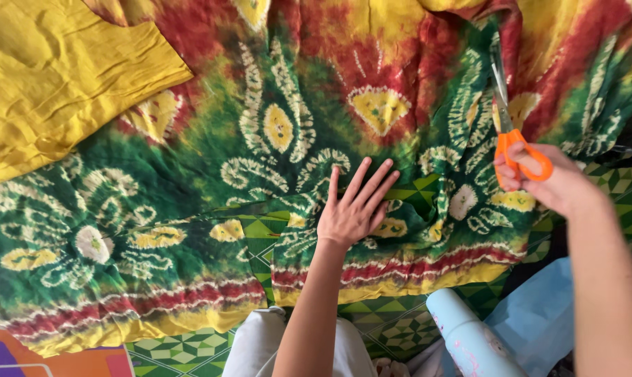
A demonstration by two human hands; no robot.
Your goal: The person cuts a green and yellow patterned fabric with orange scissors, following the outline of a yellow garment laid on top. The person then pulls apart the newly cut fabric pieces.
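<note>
The tie-dyed cloth (295, 139), green, red and yellow with pale looping patterns, lies spread flat over a green patterned floor mat (392, 328), filling most of the view, its striped hem running along the near edge just in front of the person's knees. A slit already runs up from that hem, so the mat shows through in a narrow gap beside the left wrist. The left hand (354, 209) lies open and flat on the cloth just right of that gap, fingers spread and pointing away, gripping nothing; it looks placed there to pin the fabric and keep it taut and smooth. The right hand (546, 181) is closed through the orange loops of a pair of scissors (508, 119), whose blades point away up the cloth, lying along the fabric; whether the blades are parted or together is hard to tell. Holding the scissors low against the flattened cloth seems meant to keep them tracking straight. A plain yellow cloth (57, 77) lies on top at the far left, overlapping the tie-dyed one, apparently set aside. Near the right knee stand a pale blue bottle (469, 335) and a light blue bag (539, 314), off the fabric.
</note>
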